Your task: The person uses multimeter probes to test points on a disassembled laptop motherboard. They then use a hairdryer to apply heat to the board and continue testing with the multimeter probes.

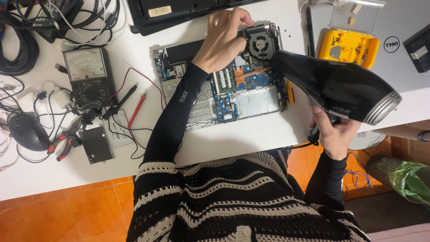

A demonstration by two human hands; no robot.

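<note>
An opened laptop (251, 101) lies on the white table with its circuit board, memory stick and cooling fan (263, 42) exposed. My left hand (224, 38) rests on the laptop's upper part, fingers bent just left of the fan, gripping nothing I can make out. My right hand (333, 132) grips the handle of a black hair dryer (333, 85). Its nozzle end points at the fan area, and its silver rear end faces right. A yellow-handled tool (290, 95) lies by the laptop's right edge.
An analog multimeter (87, 76) with red and black probes (134, 107) sits at left, beside pliers (62, 143), a drive (96, 144) and tangled cables (27, 40). A yellow parts box (347, 47) rests on a closed silver laptop (403, 62). Another black laptop (179, 13) lies behind.
</note>
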